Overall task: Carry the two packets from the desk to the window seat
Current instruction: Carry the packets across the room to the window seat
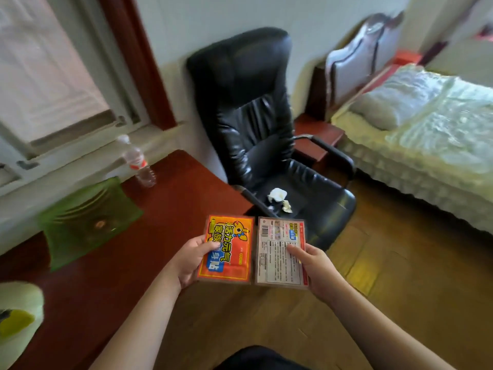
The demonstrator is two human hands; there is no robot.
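My left hand [190,259] grips an orange packet [229,248] with yellow lettering, its printed front facing up. My right hand [316,269] grips a second packet [280,252] turned to its pale back, with small text and a barcode. I hold both flat, side by side and nearly touching, above the wooden floor just off the corner of the dark red desk [165,209]. The pale window ledge [88,161] runs along the far side of the desk, under the window at the upper left.
A black office chair [256,124] with crumpled paper [277,194] on its seat stands straight ahead. On the desk sit a green dish [88,220] and a plastic bottle [137,161]. A bed [432,134] fills the right side.
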